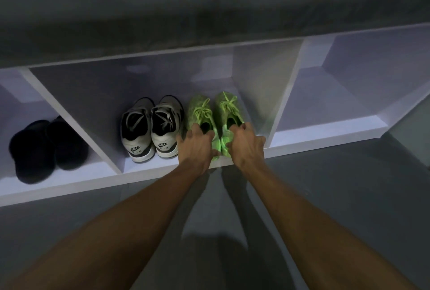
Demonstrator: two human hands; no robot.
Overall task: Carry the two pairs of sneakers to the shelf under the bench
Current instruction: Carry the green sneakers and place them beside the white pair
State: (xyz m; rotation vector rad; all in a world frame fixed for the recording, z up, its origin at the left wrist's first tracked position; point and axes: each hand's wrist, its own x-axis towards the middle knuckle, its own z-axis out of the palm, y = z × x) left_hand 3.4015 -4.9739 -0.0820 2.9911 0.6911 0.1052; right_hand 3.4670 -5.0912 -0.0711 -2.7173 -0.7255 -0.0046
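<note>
A white shelf runs under the grey bench. In its middle compartment stands a grey, white and black pair of sneakers, heels toward me. Right beside them sits a green pair with neon laces. My left hand grips the heel of the left green sneaker, fingers in its opening. My right hand grips the heel of the right green sneaker the same way. Both green sneakers rest on the shelf floor, toes pointing in.
A pair of dark slippers fills the left compartment. White dividers separate the compartments; the one on the right holds nothing. Grey floor lies in front of the shelf.
</note>
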